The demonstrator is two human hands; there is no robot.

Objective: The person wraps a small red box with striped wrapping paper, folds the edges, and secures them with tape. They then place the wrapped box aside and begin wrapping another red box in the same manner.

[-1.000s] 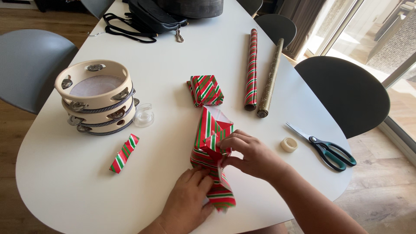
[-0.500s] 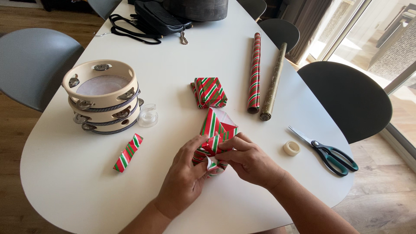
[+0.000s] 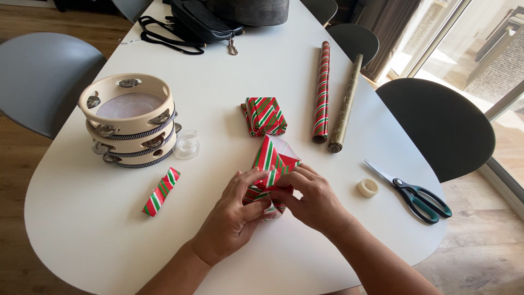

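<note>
left hand (image 3: 232,216): fingers pinched on striped wrapping paper (image 3: 271,166), moved up from its near end | right hand (image 3: 311,199): fingers clamped on same fold | paper between both fingertips, on desk (image 3: 273,65) | wrapped box (image 3: 265,116) beyond fingers | scissors (image 3: 417,192) right of fingers | fold being tightened.

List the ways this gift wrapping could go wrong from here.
The far flap of the striped parcel stands open and untaped, so the folds might spring loose if either the left hand or the right hand lets go. The tape roll lies beyond the right hand, so fetching it probably frees one hand.
</note>
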